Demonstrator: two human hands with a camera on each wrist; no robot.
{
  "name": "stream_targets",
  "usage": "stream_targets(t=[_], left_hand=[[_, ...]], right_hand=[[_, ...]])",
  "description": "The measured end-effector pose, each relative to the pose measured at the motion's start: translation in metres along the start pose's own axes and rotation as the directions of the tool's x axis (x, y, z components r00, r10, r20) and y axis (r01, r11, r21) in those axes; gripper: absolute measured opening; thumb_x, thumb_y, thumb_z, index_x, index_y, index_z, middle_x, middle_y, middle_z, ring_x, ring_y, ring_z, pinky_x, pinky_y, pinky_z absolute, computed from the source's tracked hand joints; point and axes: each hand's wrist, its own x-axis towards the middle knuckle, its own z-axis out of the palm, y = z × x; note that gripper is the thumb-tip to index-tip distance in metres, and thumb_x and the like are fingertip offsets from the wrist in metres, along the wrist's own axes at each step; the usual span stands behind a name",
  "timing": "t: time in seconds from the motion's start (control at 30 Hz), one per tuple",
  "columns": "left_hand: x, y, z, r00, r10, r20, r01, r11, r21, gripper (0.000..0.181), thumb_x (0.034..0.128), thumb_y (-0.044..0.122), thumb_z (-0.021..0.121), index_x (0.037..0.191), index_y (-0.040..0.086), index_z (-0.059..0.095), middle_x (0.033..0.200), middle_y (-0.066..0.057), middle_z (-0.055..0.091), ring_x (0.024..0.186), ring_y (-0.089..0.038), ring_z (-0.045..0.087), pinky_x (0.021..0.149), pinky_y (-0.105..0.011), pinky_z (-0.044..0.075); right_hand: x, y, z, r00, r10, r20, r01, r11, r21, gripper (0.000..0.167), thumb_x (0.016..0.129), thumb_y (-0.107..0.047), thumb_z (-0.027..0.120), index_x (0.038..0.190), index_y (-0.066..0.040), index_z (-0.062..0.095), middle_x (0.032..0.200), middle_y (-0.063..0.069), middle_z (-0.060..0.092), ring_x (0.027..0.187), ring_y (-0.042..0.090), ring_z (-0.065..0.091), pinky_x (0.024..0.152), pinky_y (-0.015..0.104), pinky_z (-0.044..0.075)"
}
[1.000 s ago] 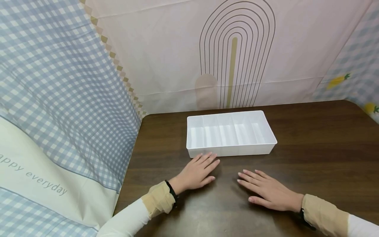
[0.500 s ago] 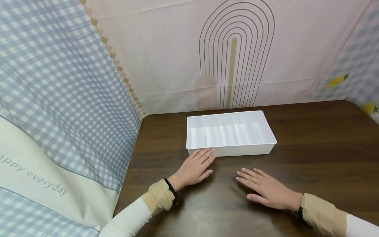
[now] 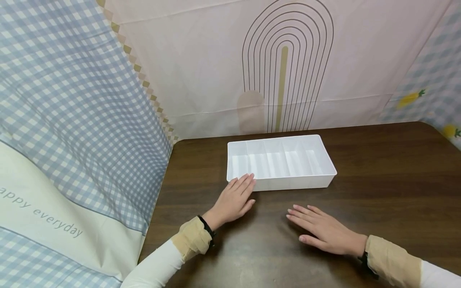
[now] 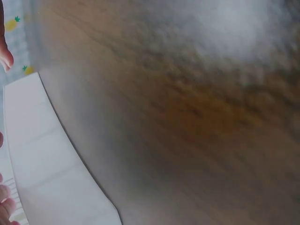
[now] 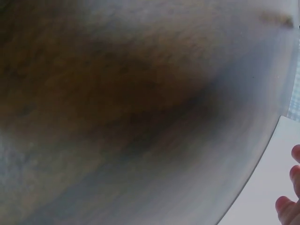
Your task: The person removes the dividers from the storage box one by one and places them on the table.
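A white tray [image 3: 288, 183] with several compartments stands near the back of the brown table, and nothing shows inside it. My left hand [image 3: 230, 204] is at its front left corner, fingers extended and overlapping the front wall; whether they touch it I cannot tell. My right hand [image 3: 325, 232] lies over the table in front of the tray, palm down, fingers straight, apart from it. The left wrist view shows the tray [image 4: 51, 164] beside some fingertips [image 4: 7, 206] at the left edge. Fingertips [image 5: 286, 206] also appear before the tray [image 5: 258, 187] in the right wrist view.
The brown table [image 3: 389, 180] reaches a pale curtain [image 3: 201, 72] with printed arches at the back. Blue checked cloth [image 3: 86, 80] hangs along the left side, and another checked cloth [image 3: 432, 80] with yellow fruit prints is at the right.
My left hand has moved forward and slightly left, from just before the tray to overlapping its front wall. The right hand has shifted very slightly left. The tray stands where it was.
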Motion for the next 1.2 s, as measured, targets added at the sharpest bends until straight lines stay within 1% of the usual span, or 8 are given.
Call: stream_targets(t=[0.13,0.27,0.47,0.67,0.8,0.93,1.07,1.2], left_hand=[[-0.001,-0.004,0.004,0.998,-0.055,-0.010,0.055,0.998,0.020,0.056,0.0878,0.038,0.043,0.133,0.006,0.039,0.140,-0.007,0.036,0.129,-0.019,0.032,0.101,-0.036,0.029],[-0.002,-0.008,0.008,0.995,-0.096,-0.001,0.096,0.995,0.027,0.056,0.0877,0.038,0.044,0.133,0.005,0.038,0.141,-0.008,0.035,0.129,-0.020,0.031,0.102,-0.036,0.028],[-0.004,-0.012,0.010,0.992,-0.128,0.025,0.127,0.992,0.009,0.057,0.0880,0.038,0.044,0.134,0.005,0.038,0.141,-0.008,0.034,0.130,-0.021,0.030,0.103,-0.037,0.027],[-0.002,-0.014,0.011,0.985,-0.162,0.064,0.162,0.987,-0.005,0.059,0.0890,0.040,0.041,0.135,0.004,0.035,0.142,-0.009,0.032,0.132,-0.021,0.026,0.104,-0.037,0.025],[0.000,-0.016,0.009,0.980,-0.186,0.073,0.189,0.981,-0.044,0.059,0.0895,0.039,0.041,0.135,0.003,0.034,0.142,-0.011,0.032,0.132,-0.023,0.026,0.104,-0.038,0.025],[0.001,-0.017,0.008,0.968,-0.231,0.096,0.241,0.965,-0.106,0.058,0.0902,0.039,0.040,0.135,0.002,0.034,0.143,-0.012,0.031,0.132,-0.024,0.026,0.104,-0.040,0.026],[0.003,-0.018,0.008,0.949,-0.286,0.131,0.305,0.939,-0.161,0.059,0.0910,0.039,0.038,0.136,0.002,0.032,0.144,-0.012,0.028,0.133,-0.024,0.023,0.104,-0.041,0.025],[0.005,-0.021,0.009,0.933,-0.327,0.153,0.354,0.910,-0.216,0.059,0.0922,0.037,0.036,0.137,0.000,0.029,0.145,-0.014,0.024,0.134,-0.026,0.021,0.105,-0.041,0.024]], right_hand=[[0.001,-0.002,-0.001,1.000,-0.001,-0.010,0.001,1.000,0.003,0.056,0.085,-0.035,0.054,0.134,-0.014,0.040,0.133,0.006,0.046,0.125,0.022,0.037,0.108,0.024,0.006],[0.002,-0.002,-0.002,1.000,-0.005,-0.016,0.005,1.000,0.006,0.055,0.085,-0.035,0.053,0.134,-0.013,0.040,0.133,0.006,0.046,0.125,0.022,0.037,0.107,0.025,0.008],[0.003,-0.002,-0.002,1.000,0.001,-0.021,-0.001,1.000,0.029,0.055,0.084,-0.033,0.054,0.134,-0.012,0.041,0.133,0.006,0.046,0.125,0.022,0.036,0.107,0.024,0.009],[0.004,-0.003,0.000,1.000,0.011,-0.020,-0.011,1.000,0.028,0.055,0.084,-0.034,0.055,0.133,-0.013,0.041,0.133,0.005,0.046,0.126,0.021,0.036,0.107,0.024,0.008],[0.004,-0.004,-0.001,1.000,0.021,-0.012,-0.021,0.999,0.045,0.056,0.083,-0.033,0.056,0.134,-0.014,0.040,0.134,0.005,0.046,0.125,0.022,0.036,0.107,0.024,0.007],[0.005,-0.005,-0.002,1.000,0.015,-0.015,-0.014,0.999,0.049,0.055,0.084,-0.033,0.055,0.134,-0.013,0.041,0.133,0.006,0.046,0.126,0.022,0.036,0.107,0.024,0.007],[0.006,-0.005,-0.003,1.000,-0.003,-0.031,0.004,0.999,0.049,0.054,0.085,-0.032,0.054,0.133,-0.011,0.041,0.132,0.007,0.046,0.125,0.023,0.036,0.107,0.023,0.007],[0.007,-0.006,-0.004,0.999,-0.006,-0.036,0.008,0.999,0.049,0.054,0.085,-0.032,0.053,0.133,-0.011,0.041,0.132,0.008,0.046,0.124,0.024,0.037,0.107,0.022,0.006]])
